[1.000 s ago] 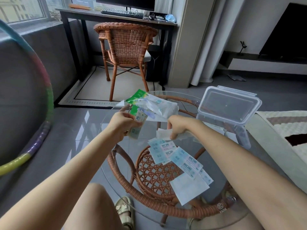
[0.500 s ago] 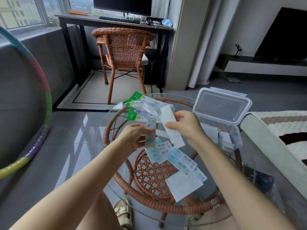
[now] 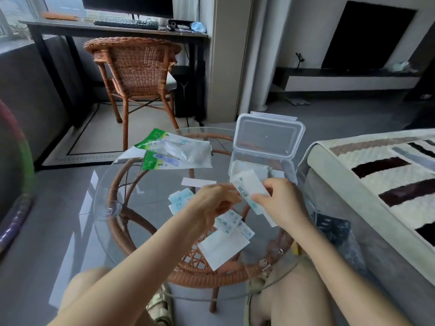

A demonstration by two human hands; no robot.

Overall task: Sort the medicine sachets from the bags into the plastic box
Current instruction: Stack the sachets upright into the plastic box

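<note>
**Sachets held just in front of the open plastic box**

The clear plastic box stands on the glass table with its lid tipped up at the back. Just in front of the box, the right hand pinches a small stack of sachets, white with blue print, between its thumb and curled fingers. In this view the stack's upper end overlaps the box's front wall. The left hand is in front of the box and left of the stack. Its fingers are curled and their tips are at the stack's edge, but I cannot tell whether they grip it. A few pale sachets show through the box's wall. More loose sachets lie on the glass in front of the box, under both hands. A white strip lies left of the box's front corner. The green-topped bags lie to the left of the box, beyond the left hand.
</note>
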